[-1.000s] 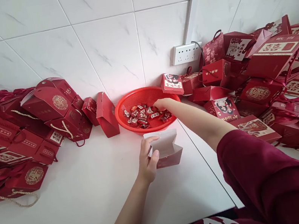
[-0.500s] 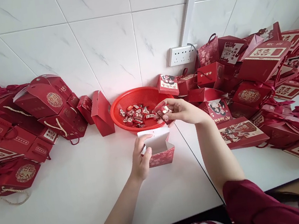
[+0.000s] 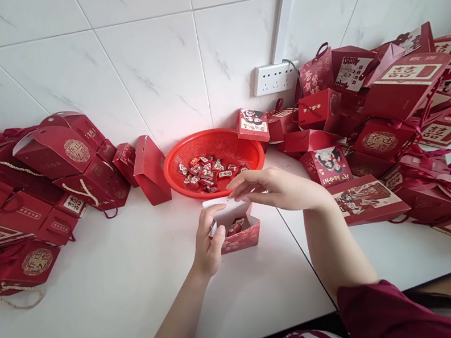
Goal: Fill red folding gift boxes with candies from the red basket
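An open red box [image 3: 241, 240] with a white inside stands on the white table, its flap raised. My left hand [image 3: 208, 244] grips its left side between thumb and fingers. Inside the box lie red wrapped candies [image 3: 236, 225]. Over the box's right rear edge hovers my right hand [image 3: 270, 189], palm down, fingers apart and holding nothing. Just behind the box is a red plastic basket [image 3: 173, 169] with a pile of wrapped candies [image 3: 208, 173] in it.
Stacked red gift boxes [image 3: 27, 208] fill the left side, and a larger heap [image 3: 376, 138] is at the right. A red box [image 3: 151, 173] stands left of the basket. Behind is a tiled wall with a power strip [image 3: 275, 79]. A seam [image 3: 303, 248] crosses the white table [image 3: 143, 298].
My right hand has let go of the candies it held beside the basket and is now over the box. Candies now lie in the box. The view has shifted slightly.
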`<state>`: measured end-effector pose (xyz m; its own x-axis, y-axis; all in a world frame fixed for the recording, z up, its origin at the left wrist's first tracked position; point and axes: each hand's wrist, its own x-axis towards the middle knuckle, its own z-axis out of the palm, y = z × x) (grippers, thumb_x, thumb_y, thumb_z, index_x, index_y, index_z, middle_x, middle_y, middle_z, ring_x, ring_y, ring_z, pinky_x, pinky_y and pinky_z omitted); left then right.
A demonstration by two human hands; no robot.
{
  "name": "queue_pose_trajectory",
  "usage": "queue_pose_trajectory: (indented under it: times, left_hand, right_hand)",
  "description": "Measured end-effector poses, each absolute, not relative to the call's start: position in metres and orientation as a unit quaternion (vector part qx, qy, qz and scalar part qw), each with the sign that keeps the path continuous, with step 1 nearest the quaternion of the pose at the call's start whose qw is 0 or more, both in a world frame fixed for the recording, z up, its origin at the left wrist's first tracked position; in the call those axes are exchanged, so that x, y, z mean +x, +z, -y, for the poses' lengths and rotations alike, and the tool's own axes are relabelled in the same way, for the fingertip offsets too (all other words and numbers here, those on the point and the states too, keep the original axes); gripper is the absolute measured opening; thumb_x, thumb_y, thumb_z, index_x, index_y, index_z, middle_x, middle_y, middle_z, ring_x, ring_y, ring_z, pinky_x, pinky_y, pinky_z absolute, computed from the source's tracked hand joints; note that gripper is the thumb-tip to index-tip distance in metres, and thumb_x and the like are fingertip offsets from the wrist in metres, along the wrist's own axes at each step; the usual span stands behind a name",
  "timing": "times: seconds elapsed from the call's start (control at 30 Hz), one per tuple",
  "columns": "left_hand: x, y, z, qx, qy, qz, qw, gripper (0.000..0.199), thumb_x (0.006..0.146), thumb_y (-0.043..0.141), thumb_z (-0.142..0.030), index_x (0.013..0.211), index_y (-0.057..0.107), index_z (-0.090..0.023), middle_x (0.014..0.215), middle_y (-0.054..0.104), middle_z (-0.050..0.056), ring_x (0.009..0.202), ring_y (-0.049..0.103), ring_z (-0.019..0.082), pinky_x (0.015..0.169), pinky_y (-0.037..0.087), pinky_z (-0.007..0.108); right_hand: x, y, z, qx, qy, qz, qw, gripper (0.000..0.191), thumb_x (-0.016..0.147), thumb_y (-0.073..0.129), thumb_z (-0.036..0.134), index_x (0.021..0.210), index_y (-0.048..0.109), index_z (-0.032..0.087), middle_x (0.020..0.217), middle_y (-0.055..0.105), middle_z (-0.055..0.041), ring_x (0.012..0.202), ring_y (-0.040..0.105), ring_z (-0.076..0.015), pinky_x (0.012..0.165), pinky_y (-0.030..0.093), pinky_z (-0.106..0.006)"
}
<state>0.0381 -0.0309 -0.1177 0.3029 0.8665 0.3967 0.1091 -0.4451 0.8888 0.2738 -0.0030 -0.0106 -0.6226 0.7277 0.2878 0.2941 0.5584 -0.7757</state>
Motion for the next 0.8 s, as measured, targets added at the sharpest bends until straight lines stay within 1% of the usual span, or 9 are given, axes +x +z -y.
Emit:
queue_pose_trajectory:
  times: [0.13,0.2,0.27,0.33,0.43,0.5,0.67,0.73,0.8]
  left_hand:
    - [0.036,-0.119,0.03,0.716,0.471,-0.358,0.372,0.04,0.099,0.042,-0.044,0.131,0.053,-0.023,0.129,0.056,0.011,0.12,0.053,0.029,0.101,0.043,0.043]
    - [0.035,-0.12,0.03,0.714,0.47,-0.361,0.372,0.04,0.099,0.042,-0.043,0.132,0.052,-0.023,0.131,0.055,0.011,0.121,0.053,0.029,0.102,0.043,0.044]
    - [0.034,-0.12,0.03,0.712,0.473,-0.362,0.372,0.039,0.099,0.043,-0.043,0.133,0.052,-0.024,0.132,0.056,0.011,0.122,0.053,0.029,0.103,0.042,0.044]
    - [0.034,-0.121,0.03,0.713,0.472,-0.359,0.374,0.039,0.1,0.043,-0.043,0.133,0.052,-0.024,0.132,0.055,0.011,0.124,0.052,0.029,0.104,0.041,0.045]
    - [0.034,-0.121,0.03,0.724,0.466,-0.35,0.369,0.039,0.1,0.043,-0.042,0.134,0.052,-0.024,0.133,0.054,0.011,0.124,0.051,0.028,0.105,0.04,0.044]
    - [0.034,-0.121,0.03,0.729,0.465,-0.343,0.367,0.039,0.1,0.043,-0.042,0.134,0.052,-0.025,0.133,0.053,0.011,0.124,0.05,0.028,0.105,0.04,0.044]
    - [0.04,-0.123,0.031,0.71,0.48,-0.332,0.394,0.045,0.1,0.043,-0.043,0.143,0.046,-0.027,0.133,0.052,0.01,0.122,0.052,0.028,0.101,0.044,0.042]
    - [0.042,-0.124,0.032,0.707,0.487,-0.333,0.391,0.046,0.1,0.042,-0.043,0.144,0.045,-0.027,0.132,0.052,0.011,0.119,0.053,0.027,0.099,0.046,0.042]
    - [0.044,-0.126,0.034,0.703,0.494,-0.34,0.382,0.043,0.101,0.042,-0.044,0.139,0.047,-0.025,0.128,0.055,0.011,0.114,0.056,0.026,0.095,0.047,0.041]
  right_hand:
    - [0.271,-0.013,0.003,-0.308,0.325,0.842,0.3,0.02,0.099,0.055,0.026,0.115,0.066,0.026,0.106,0.074,-0.0028,0.094,0.071,-0.0212,0.082,0.059,-0.037]
    - [0.266,-0.019,0.006,-0.312,0.295,0.847,0.314,0.016,0.098,0.056,0.026,0.104,0.071,0.026,0.115,0.07,-0.0057,0.104,0.068,-0.024,0.085,0.058,-0.04]
    - [0.261,-0.029,0.01,-0.318,0.265,0.849,0.328,0.012,0.097,0.06,0.027,0.095,0.072,0.025,0.13,0.062,-0.0085,0.124,0.058,-0.0282,0.093,0.055,-0.045]
    - [0.258,-0.041,0.014,-0.33,0.247,0.845,0.34,0.009,0.094,0.065,0.028,0.1,0.071,0.025,0.144,0.051,-0.0094,0.138,0.045,-0.031,0.104,0.048,-0.051]
    - [0.257,-0.063,0.022,-0.364,0.25,0.817,0.372,0.03,0.092,0.068,0.034,0.121,0.063,0.027,0.154,0.041,-0.0101,0.144,0.037,-0.032,0.114,0.037,-0.055]
    - [0.258,-0.079,0.025,-0.372,0.28,0.787,0.405,0.04,0.093,0.066,0.041,0.13,0.057,0.028,0.153,0.042,-0.0108,0.142,0.039,-0.0313,0.115,0.036,-0.053]
    - [0.26,-0.123,0.029,-0.314,0.35,0.752,0.462,0.063,0.093,0.062,0.052,0.145,0.041,0.025,0.141,0.053,-0.0136,0.128,0.053,-0.0302,0.105,0.046,-0.046]
    - [0.258,-0.136,0.029,-0.321,0.349,0.745,0.469,0.071,0.09,0.066,0.053,0.147,0.037,0.024,0.143,0.05,-0.0151,0.127,0.053,-0.0305,0.102,0.048,-0.044]
    - [0.254,-0.145,0.028,-0.335,0.352,0.733,0.475,0.072,0.088,0.069,0.052,0.145,0.036,0.022,0.141,0.051,-0.0153,0.121,0.058,-0.0293,0.097,0.052,-0.042]
